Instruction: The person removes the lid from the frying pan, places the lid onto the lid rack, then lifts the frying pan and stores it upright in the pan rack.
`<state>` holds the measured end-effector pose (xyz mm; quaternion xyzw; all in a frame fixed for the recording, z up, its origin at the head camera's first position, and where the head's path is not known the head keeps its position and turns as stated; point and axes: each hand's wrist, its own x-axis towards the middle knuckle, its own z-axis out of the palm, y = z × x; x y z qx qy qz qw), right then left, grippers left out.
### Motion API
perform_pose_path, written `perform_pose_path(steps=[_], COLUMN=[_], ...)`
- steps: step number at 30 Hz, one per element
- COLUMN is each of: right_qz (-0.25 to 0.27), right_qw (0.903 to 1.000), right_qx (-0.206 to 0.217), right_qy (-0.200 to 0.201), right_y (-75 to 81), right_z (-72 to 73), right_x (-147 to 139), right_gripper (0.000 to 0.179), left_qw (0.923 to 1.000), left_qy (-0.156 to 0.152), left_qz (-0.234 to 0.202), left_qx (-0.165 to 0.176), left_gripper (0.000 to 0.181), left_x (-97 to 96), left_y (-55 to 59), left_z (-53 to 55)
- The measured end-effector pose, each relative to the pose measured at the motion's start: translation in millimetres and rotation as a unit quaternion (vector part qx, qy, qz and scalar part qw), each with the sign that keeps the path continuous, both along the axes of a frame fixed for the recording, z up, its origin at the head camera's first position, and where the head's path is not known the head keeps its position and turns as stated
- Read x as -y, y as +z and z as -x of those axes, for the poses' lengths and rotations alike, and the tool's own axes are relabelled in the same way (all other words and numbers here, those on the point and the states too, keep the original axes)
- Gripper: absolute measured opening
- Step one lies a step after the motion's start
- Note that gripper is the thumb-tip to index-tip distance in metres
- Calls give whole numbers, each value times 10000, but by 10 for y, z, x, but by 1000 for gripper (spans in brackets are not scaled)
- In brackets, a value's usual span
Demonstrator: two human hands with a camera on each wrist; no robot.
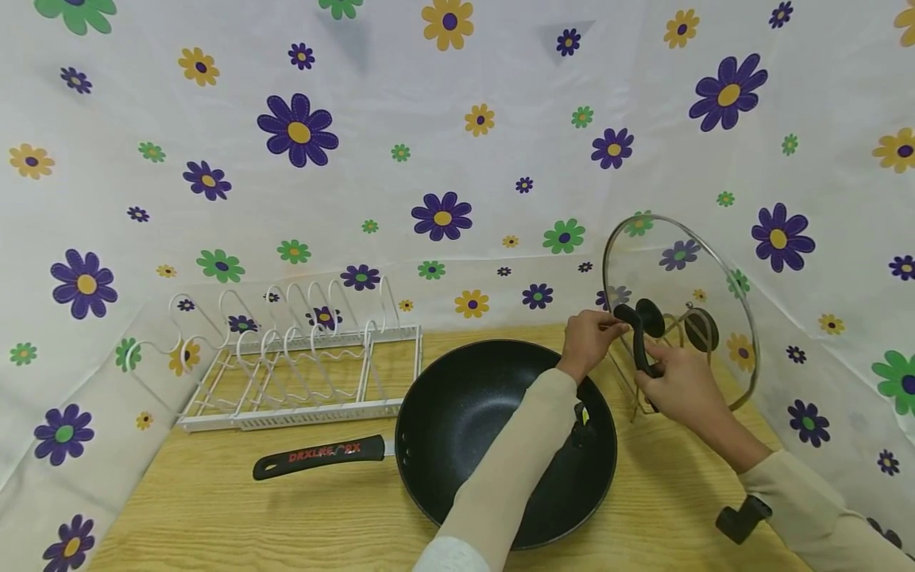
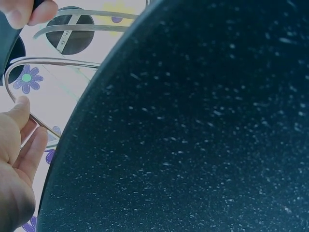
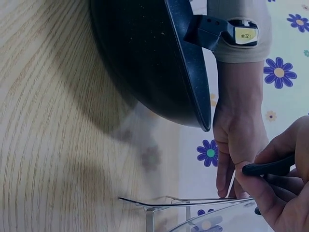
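Observation:
In the head view a clear glass lid with a metal rim stands upright at the right, in a thin metal wire rack. My right hand grips the lid's black handle. From the left, my left hand reaches across a black wok. In the left wrist view the left hand pinches a thin metal wire, which looks like part of the rack, between thumb and fingers. The handle shows within my right hand in the right wrist view.
A white wire dish rack stands at the back left of the wooden table. The wok's long handle points left in front of it. Behind, a flowered sheet hangs like a wall. A black disc sits at the wire rack.

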<state>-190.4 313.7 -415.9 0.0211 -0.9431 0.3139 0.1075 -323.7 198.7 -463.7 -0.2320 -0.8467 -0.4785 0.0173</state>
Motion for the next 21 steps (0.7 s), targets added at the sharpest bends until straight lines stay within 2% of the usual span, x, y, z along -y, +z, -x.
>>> perform_pose_path(steps=[7,21], right_qz=[-146,-120], right_qw=[9998,9998], right_qx=[-51,-32], right_qy=[-95,-176], right_y=[21,-9], right_z=[-7,-23], right_x=[1,26], right_gripper=[55,57], left_qw=[9999,10000], left_qy=[-20,28], left_qz=[1,12], left_qx=[-115,-13], left_gripper=[18,19], left_x=[2,-8], left_y=[-11,-17], left_z=[18,28])
